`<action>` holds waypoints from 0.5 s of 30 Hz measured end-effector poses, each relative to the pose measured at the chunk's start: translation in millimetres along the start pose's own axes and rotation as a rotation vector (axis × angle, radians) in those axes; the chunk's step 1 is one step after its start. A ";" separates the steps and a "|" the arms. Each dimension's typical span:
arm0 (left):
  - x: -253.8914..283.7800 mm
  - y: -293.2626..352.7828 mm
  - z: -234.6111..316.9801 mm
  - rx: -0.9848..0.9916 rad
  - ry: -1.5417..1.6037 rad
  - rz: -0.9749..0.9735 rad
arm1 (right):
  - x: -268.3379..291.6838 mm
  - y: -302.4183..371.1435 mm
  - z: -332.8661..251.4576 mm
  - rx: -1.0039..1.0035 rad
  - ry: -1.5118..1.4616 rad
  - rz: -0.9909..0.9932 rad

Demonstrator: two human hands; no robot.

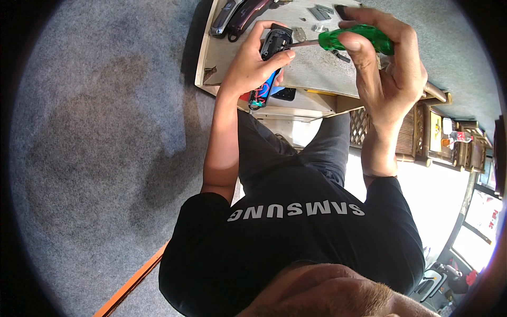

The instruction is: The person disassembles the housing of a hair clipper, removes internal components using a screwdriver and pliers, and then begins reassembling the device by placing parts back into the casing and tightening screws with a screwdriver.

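A black T-shirt [296, 238] fills the near part of the view, with both bare forearms reaching far toward the counter [317, 68]. Above that counter the left hand [253, 63] grips an opened hair clipper [272, 58], its fingers wrapped tightly around the dark body, thumb pressed along the right side. Blue and red wiring shows at its near end, below the palm. The right hand [385, 68] holds a green-handled screwdriver [348, 41], fingers closed around the handle, with the shaft running left to the clipper's far head. The clipper looks light and rigid, but with its shell open the wiring seems fragile; the solid dark casing is probably the safest place to grasp. The handle's smooth plastic may be slippery. Two more clippers [237, 16] lie at the far left of the counter, small metal parts [319, 13] beside them. The screwdriver tip is hidden, and the parts are too small to identify.
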State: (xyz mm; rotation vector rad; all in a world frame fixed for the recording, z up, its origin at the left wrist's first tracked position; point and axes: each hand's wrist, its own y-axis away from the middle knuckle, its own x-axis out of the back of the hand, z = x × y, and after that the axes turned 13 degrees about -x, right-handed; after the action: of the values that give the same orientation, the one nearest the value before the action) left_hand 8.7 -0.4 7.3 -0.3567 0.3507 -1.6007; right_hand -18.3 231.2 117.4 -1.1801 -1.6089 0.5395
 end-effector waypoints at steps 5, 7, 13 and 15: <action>4.0 0.9 2.4 0.068 0.075 -0.032 | -9.6 17.2 7.1 -0.276 -0.001 0.058; 2.5 -1.2 3.2 0.054 0.087 -0.038 | -0.8 17.9 7.5 -0.255 -0.016 0.070; -1.7 -0.3 13.4 0.028 -0.012 -0.055 | 36.2 33.3 11.3 -0.490 0.327 -0.011; -2.6 -0.9 12.6 0.023 -0.032 -0.056 | 35.3 35.0 9.7 -0.469 0.253 -0.009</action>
State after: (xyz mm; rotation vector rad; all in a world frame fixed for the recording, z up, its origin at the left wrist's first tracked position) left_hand 13.6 2.1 19.1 -0.3772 0.3001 -1.6509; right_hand -12.0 279.1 102.1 -1.5152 -1.5606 -0.0057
